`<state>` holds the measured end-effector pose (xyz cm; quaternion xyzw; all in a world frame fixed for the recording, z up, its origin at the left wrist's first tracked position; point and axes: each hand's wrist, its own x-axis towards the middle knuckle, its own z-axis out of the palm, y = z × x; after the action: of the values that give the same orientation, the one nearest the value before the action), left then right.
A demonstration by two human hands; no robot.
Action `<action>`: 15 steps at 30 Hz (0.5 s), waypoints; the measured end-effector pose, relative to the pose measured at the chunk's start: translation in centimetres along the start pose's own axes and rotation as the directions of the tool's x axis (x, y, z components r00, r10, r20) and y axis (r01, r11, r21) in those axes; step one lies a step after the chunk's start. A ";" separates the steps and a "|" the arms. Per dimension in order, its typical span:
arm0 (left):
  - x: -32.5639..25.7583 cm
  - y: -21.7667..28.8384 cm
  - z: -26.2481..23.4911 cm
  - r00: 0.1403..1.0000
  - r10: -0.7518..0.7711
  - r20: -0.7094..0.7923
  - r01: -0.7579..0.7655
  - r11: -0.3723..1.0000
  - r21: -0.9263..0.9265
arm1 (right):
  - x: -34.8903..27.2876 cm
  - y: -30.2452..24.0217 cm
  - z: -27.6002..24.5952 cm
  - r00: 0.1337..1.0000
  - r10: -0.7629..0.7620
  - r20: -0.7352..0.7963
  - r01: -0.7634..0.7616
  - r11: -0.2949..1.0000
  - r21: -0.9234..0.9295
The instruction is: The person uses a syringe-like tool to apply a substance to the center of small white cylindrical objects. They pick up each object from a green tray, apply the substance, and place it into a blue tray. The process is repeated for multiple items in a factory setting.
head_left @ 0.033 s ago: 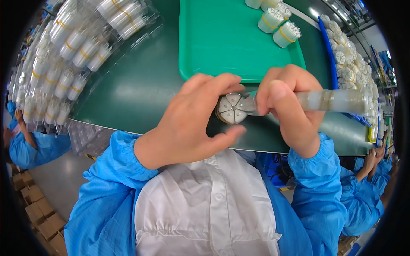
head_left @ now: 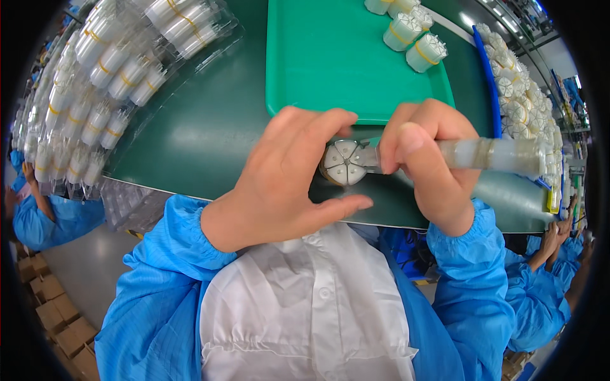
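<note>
My right hand (head_left: 432, 159) is closed around a clear tubular tool (head_left: 492, 155) with whitish and yellowish sections. Its narrow end points left and meets the side of a round bundle of white wedge-shaped pieces (head_left: 345, 163). The bundle's segmented end faces up, with a small hole in several wedges and dark lines between them. My left hand (head_left: 279, 178) curves around the bundle's left side, thumb and fingers spread apart. Whether its hidden fingers touch the bundle cannot be seen.
Beyond my hands lies a green tray (head_left: 330, 70) with several banded white bundles (head_left: 426, 53) at its far right. Clear packs of banded white cylinders (head_left: 114, 70) crowd the left. A blue-edged bin (head_left: 488, 82) of more bundles stands at right. Other people's blue sleeves (head_left: 60, 219) show at both sides.
Almost nothing differs. My left thumb tip sits slightly farther right, and the tool's right end is a touch lower.
</note>
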<state>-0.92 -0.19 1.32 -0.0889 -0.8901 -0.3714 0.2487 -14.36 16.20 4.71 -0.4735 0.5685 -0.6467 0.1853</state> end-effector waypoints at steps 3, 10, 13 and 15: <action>-0.3 0.0 0.3 0.999 -0.043 0.001 0.042 0.997 0.068 | -0.3 -0.6 0.2 0.995 0.072 -0.072 -0.064 0.992 0.110; -0.4 -0.7 1.0 0.997 0.062 -0.044 -0.066 0.991 -0.117 | 0.1 -0.8 -0.6 0.996 0.071 -0.048 -0.066 0.993 0.094; -0.1 -0.5 0.8 0.997 0.065 -0.031 -0.068 0.992 -0.103 | 0.1 -0.8 -0.1 0.994 0.099 -0.051 -0.094 0.991 0.098; 0.1 0.1 0.7 0.998 0.045 -0.034 -0.048 0.995 -0.090 | -0.1 -0.5 0.0 0.995 0.094 -0.041 -0.090 0.992 0.083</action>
<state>-1.21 0.35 0.99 -0.1151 -0.8660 -0.4068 0.2672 -14.20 16.40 5.11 -0.4244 0.5669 -0.6705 0.2212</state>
